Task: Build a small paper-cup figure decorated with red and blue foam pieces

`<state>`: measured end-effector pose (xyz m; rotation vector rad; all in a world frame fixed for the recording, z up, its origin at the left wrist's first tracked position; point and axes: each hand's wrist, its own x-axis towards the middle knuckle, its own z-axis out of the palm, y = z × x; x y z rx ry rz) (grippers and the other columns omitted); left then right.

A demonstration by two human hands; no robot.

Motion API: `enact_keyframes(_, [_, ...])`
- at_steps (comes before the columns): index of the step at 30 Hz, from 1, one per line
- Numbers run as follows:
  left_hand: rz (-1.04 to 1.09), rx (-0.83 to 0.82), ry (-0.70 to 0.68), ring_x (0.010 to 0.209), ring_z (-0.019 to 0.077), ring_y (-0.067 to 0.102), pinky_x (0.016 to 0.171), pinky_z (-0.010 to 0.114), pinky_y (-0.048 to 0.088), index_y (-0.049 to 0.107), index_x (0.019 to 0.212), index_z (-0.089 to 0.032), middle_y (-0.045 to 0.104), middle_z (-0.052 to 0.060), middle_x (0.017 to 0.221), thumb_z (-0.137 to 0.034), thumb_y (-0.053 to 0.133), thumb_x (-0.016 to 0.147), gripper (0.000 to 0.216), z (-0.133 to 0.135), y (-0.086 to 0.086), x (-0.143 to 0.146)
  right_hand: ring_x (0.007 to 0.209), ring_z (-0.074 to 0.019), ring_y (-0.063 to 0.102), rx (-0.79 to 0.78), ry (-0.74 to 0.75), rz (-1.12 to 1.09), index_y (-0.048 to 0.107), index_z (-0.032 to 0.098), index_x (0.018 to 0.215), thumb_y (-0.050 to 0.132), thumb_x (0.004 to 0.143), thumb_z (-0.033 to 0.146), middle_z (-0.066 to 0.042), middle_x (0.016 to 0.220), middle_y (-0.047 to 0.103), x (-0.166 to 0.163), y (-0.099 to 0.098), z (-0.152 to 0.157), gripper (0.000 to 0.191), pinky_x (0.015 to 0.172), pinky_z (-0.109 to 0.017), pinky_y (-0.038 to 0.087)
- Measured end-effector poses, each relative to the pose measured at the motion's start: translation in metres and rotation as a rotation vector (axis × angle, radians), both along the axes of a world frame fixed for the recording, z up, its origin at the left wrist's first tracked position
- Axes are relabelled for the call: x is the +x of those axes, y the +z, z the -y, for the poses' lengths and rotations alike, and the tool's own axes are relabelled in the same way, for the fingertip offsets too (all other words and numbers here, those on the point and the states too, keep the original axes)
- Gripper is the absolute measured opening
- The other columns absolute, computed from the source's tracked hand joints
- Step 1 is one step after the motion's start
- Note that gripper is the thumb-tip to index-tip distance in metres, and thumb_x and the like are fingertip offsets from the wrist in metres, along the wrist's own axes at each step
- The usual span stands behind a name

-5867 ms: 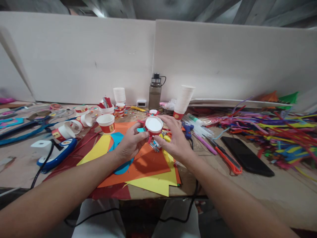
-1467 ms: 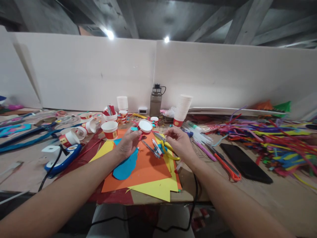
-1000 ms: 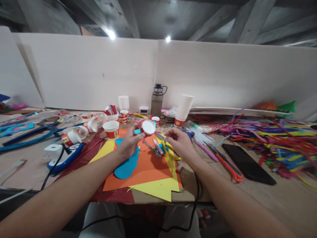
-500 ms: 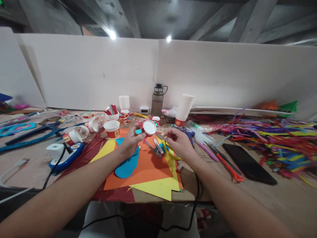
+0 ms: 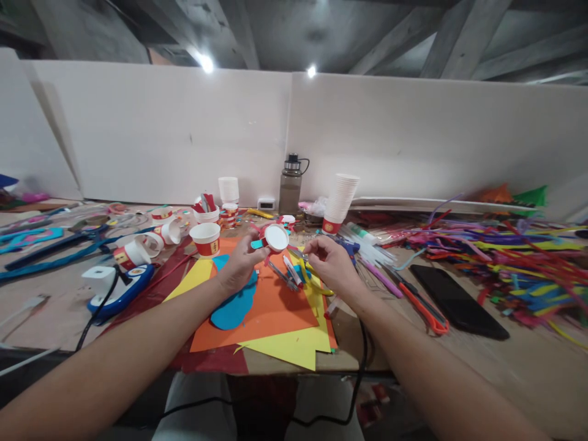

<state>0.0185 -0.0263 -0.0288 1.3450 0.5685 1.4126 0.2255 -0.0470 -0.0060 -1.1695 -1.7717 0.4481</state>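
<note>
My left hand (image 5: 239,267) is closed on a small red and white paper cup (image 5: 275,237) with a teal strip stuck to its side, held above the orange paper (image 5: 266,306). My right hand (image 5: 331,263) hovers just right of the cup, its fingers pinched together on something too small to make out. Under the right hand lie yellow-handled scissors (image 5: 312,272) and a red and white pen (image 5: 291,271). A blue paper shape (image 5: 232,306) lies below the left wrist.
Cut paper cups (image 5: 205,237) and a blue and white device (image 5: 114,288) sit at the left. A bottle (image 5: 291,184) and a cup stack (image 5: 339,202) stand by the white wall. An orange cutter (image 5: 422,303), a black phone (image 5: 459,300) and a heap of coloured strips (image 5: 514,257) lie right.
Six seconds ago both hands held the cup close up. Since then the right hand has let go and pinched shut beside it; the left hand keeps the cup, nearly still over the last second.
</note>
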Motion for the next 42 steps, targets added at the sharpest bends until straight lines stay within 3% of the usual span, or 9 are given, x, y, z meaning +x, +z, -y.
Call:
enact_keyframes(6, [0.017, 0.002, -0.014, 0.101, 0.0228, 0.062, 0.093, 0.036, 0.046, 0.060, 0.122, -0.021, 0.069, 0.006, 0.105, -0.028, 0.071, 0.071, 0.052, -0.0019, -0.0016, 0.0005, 0.067, -0.0145, 0.050, -0.005, -0.012, 0.021, 0.060, 0.019, 0.077, 0.051, 0.073, 0.019, -0.001, 0.077, 0.059, 0.0006, 0.0008, 0.0005, 0.010, 0.063, -0.028, 0.038])
enact_keyframes(19, [0.013, 0.009, 0.006, 0.102, 0.0231, 0.060, 0.090, 0.035, 0.045, 0.059, 0.124, -0.021, 0.068, 0.006, 0.107, -0.028, 0.071, 0.070, 0.055, -0.0029, -0.0009, 0.0002, 0.067, -0.0139, 0.049, 0.007, 0.021, 0.013, 0.058, 0.019, 0.073, 0.047, 0.067, 0.012, 0.000, 0.073, 0.057, 0.0001, -0.0002, -0.0004, 0.014, 0.062, -0.027, 0.037])
enact_keyframes(31, [0.002, -0.004, -0.029, 0.098, 0.0221, 0.062, 0.088, 0.035, 0.046, 0.058, 0.127, -0.021, 0.068, 0.006, 0.109, -0.029, 0.071, 0.072, 0.057, -0.0023, -0.0037, -0.0003, 0.061, -0.0131, 0.045, 0.019, -0.075, 0.076, 0.059, 0.020, 0.068, 0.047, 0.071, 0.014, 0.001, 0.067, 0.048, 0.0007, 0.0042, 0.0035, 0.014, 0.059, -0.027, 0.033])
enact_keyframes(42, [0.011, -0.003, -0.014, 0.103, 0.0222, 0.061, 0.091, 0.034, 0.045, 0.060, 0.122, -0.022, 0.068, 0.005, 0.106, -0.027, 0.071, 0.071, 0.052, -0.0014, -0.0011, 0.0011, 0.064, -0.0137, 0.048, 0.037, -0.040, 0.078, 0.060, 0.020, 0.068, 0.047, 0.071, 0.011, 0.000, 0.071, 0.052, 0.0011, 0.0004, 0.0012, 0.015, 0.061, -0.028, 0.035])
